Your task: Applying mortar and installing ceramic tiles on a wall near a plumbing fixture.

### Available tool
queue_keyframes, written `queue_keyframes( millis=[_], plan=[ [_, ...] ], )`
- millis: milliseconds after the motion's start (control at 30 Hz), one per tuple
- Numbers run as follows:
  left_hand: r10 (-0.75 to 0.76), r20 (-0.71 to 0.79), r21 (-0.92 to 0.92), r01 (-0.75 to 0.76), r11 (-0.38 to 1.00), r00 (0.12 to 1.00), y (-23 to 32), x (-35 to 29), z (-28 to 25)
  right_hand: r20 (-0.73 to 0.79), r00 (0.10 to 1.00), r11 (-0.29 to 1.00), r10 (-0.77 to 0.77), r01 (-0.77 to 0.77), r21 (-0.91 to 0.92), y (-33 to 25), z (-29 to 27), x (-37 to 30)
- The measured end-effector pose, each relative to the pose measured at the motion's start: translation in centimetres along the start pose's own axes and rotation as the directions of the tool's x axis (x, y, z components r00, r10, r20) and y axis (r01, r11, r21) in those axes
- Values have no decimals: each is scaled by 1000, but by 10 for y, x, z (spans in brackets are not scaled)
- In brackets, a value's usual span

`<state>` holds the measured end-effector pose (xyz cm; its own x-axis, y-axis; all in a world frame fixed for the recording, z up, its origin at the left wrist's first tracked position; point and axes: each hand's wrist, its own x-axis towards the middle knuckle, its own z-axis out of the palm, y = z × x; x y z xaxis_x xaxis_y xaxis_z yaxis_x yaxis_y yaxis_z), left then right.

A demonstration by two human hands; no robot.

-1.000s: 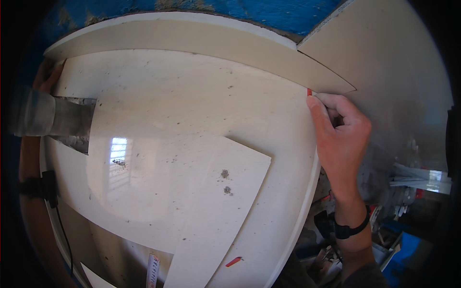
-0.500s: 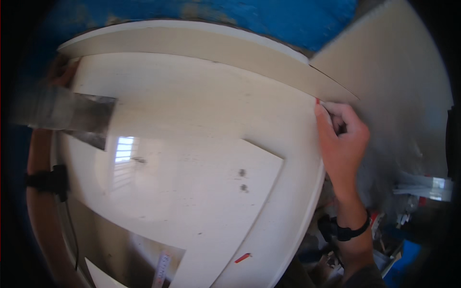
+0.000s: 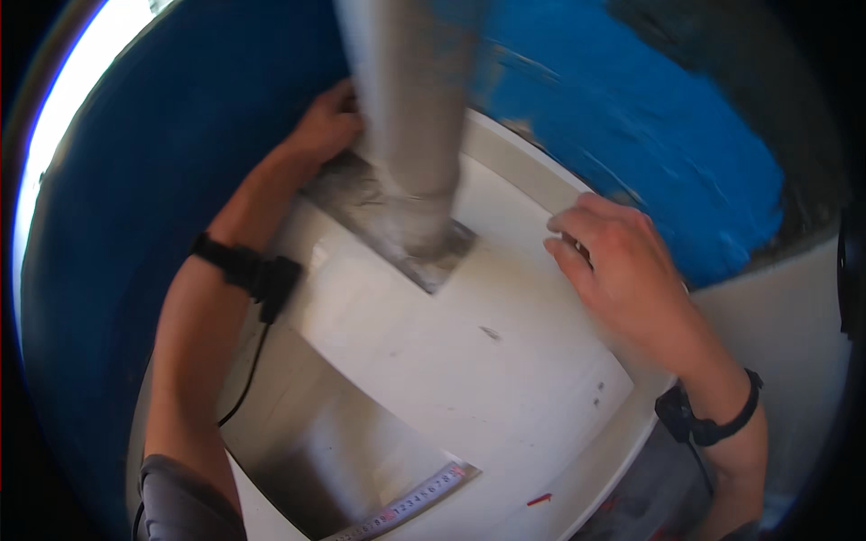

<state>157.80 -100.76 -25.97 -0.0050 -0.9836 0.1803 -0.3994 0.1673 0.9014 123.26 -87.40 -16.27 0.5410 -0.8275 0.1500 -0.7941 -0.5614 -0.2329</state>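
A large white panel (image 3: 469,361) lies under both my hands. My left hand (image 3: 327,131) is at the far left beside a grey post (image 3: 419,108). The post and blur hide its fingertips, so its grip is unclear. On the far right, my right hand (image 3: 622,257) has thumb and fingers curled together by a pale upright strip (image 3: 519,167) along the panel's far edge. Whatever sits between those fingertips is too small or hidden to make out.
The post stands on a dull metal plate (image 3: 347,194) at the panel's far left. Near the front lie a measuring tape (image 3: 410,502), beside a rectangular cut-out, and a small red object (image 3: 539,499). A blue surface (image 3: 631,126) rises behind.
The view has swung left, bringing the post and my left arm toward the middle. My right hand, earlier pinching a small red thing at the strip, shows no red now.
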Motion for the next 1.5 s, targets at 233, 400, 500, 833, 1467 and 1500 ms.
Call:
queue_keyframes(
  millis=[233, 400, 500, 833, 1467, 1500],
  plan=[
    [-58, -6, -67, 58, 996, 998, -1, 3, -23, -264, 834, 874, -485, 476, -101, -2, 71, 124],
    [-28, 120, -140, 44, 989, 992, 1, 1, -27, -253, 915, 947, -315, 289, -137, -17, 115, 180],
    [-54, 82, -76, 61, 995, 995, 11, 1, -24, -263, 926, 959, -272, 238, -156, -25, 114, 191],
    [-63, 148, -47, 71, 996, 987, 8, 6, -30, -234, 783, 815, -577, 534, -224, -30, 112, 189],
    [-68, 100, -37, 72, 997, 993, 4, 6, -27, -109, 795, 777, -597, 539, -326, -18, 110, 174],
    [-67, 95, -25, 70, 997, 993, 4, 7, -27, -122, 797, 783, -591, 532, -321, -17, 110, 173]
  ],
)
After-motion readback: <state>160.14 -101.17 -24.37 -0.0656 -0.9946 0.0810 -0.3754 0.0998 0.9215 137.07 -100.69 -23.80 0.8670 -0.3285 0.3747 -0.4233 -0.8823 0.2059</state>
